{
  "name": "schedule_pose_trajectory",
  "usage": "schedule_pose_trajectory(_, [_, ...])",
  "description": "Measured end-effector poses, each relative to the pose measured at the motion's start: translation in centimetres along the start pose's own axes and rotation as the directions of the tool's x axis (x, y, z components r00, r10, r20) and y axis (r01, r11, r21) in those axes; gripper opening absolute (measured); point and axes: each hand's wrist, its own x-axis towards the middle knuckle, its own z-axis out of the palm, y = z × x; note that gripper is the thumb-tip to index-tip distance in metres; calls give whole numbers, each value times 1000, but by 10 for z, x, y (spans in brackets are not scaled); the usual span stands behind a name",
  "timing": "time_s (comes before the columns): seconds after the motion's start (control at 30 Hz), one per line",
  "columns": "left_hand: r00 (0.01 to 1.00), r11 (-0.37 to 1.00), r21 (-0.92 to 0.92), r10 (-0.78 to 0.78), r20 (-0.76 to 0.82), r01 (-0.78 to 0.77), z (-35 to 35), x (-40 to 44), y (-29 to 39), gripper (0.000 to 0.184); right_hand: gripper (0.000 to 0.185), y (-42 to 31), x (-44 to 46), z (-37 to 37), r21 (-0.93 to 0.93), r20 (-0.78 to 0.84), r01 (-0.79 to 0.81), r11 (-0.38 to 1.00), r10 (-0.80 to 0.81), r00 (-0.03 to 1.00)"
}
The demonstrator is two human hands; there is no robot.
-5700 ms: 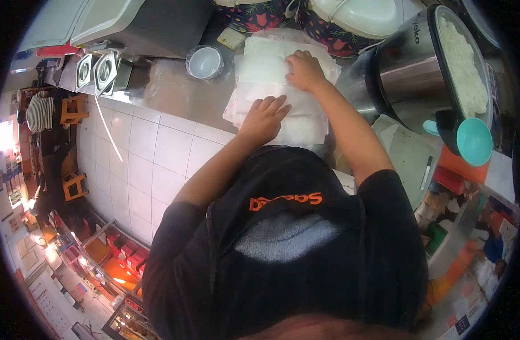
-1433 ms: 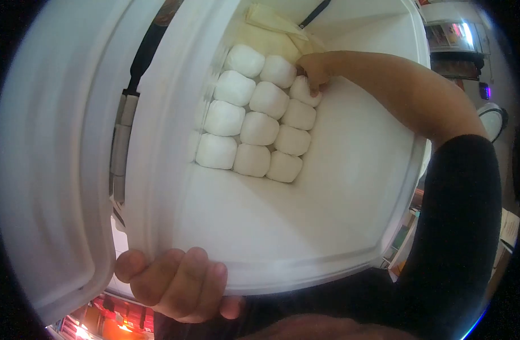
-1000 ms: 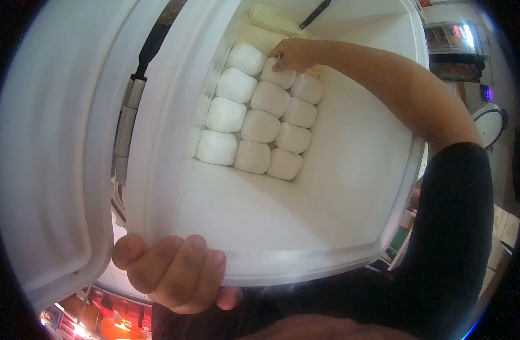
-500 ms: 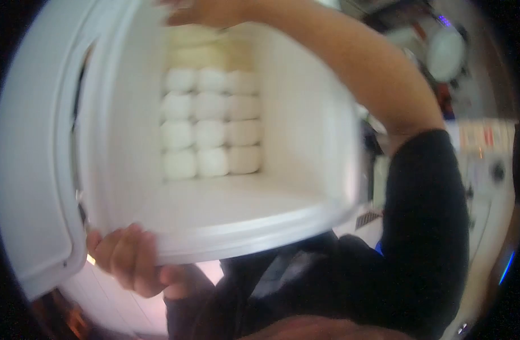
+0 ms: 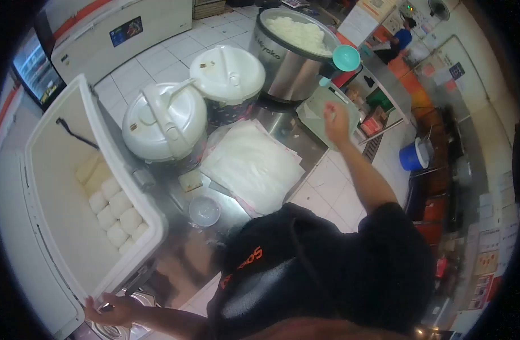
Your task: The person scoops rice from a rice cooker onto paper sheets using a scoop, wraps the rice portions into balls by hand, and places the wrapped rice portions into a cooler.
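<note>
My left hand (image 5: 117, 310) is at the lower corner of a white insulated box (image 5: 158, 226), beside the hinge side of its open lid. Its fingers are somewhat apart and touch the rim area; nothing is visibly held. Rows of white wrapped bundles (image 5: 117, 232) and a yellowish cloth (image 5: 93, 173) lie inside the box. My right hand (image 5: 336, 122) hovers over a pale green board (image 5: 313, 116), fingers curled together; whether something small is in them is hard to make out. A stack of white paper sheets (image 5: 251, 164) lies between my hands on the metal counter.
Two white-lidded containers (image 5: 166, 122) stand behind the paper. Beyond is a steel rice cooker (image 5: 288, 62) full of rice, with a turquoise scoop (image 5: 346, 58). A small clear bowl (image 5: 204, 211) sits near me. A person in blue (image 5: 403, 38) stands far off at right.
The view has swung right and widened. My right hand has left the box's interior and moved out over the green board. My left hand stays by the box's corner, its fingers less wrapped.
</note>
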Motion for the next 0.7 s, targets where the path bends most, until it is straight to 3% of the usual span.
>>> schedule_pose_trajectory(0.03, [992,988,-140,50,-117,-66,3,-15,22,53,32,39,13,-7,-112,-10,-36,993,36,999])
schedule_pose_trajectory(0.1, [912,909,-149,357,-203,-389,-18,-40,92,39,47,120,49,-8,-247,-32,-155,956,152,988])
schedule_pose_trajectory(0.13, [908,832,-371,409,-89,-411,-25,-55,133,36,54,152,67,0,-273,-47,-238,932,234,971])
schedule_pose_trajectory(0.2, [795,615,-771,546,265,-165,-24,-84,218,35,59,169,101,4,-268,-19,-263,927,268,963])
schedule_pose_trajectory(0.23, [667,576,-817,624,407,-40,-14,-106,255,39,64,177,118,8,-283,11,-289,915,305,952])
schedule_pose_trajectory(0.27, [490,597,-797,670,557,91,10,-144,282,43,68,191,132,12,-227,50,-227,947,244,969])
schedule_pose_trajectory(0.33, [213,731,-682,668,713,-11,38,-193,328,65,67,188,147,14,-93,51,-131,987,136,989])
schedule_pose_trajectory(0.37, [220,744,-668,655,723,-22,49,-217,342,65,66,179,152,9,16,37,-39,999,39,999])
schedule_pose_trajectory(0.4, [128,836,-548,541,831,19,56,-241,349,77,61,168,155,5,-14,7,43,999,-43,999])
schedule_pose_trajectory(0.43, [37,910,-411,410,911,48,61,-252,355,89,61,160,160,3,11,6,52,999,-52,999])
schedule_pose_trajectory(0.47, [-67,939,-343,342,937,7,63,-252,364,102,57,154,164,3,146,69,-83,986,73,995])
schedule_pose_trajectory(0.5, [-66,946,-324,323,944,1,63,-251,371,102,54,151,167,3,263,156,-228,938,191,969])
schedule_pose_trajectory(0.53, [-71,953,-302,300,951,-21,61,-249,376,104,54,148,172,6,276,172,-230,933,187,967])
schedule_pose_trajectory(0.6, [-67,959,-276,272,960,-60,59,-252,378,108,55,142,183,11,618,44,-21,786,-8,999])
schedule_pose_trajectory(0.63, [-63,963,-262,258,964,-66,60,-253,379,108,55,143,198,9,630,47,-22,776,-10,999])
schedule_pose_trajectory(0.7, [-90,970,-231,223,971,-79,59,-252,380,108,44,141,241,3,525,-222,281,804,-190,956])
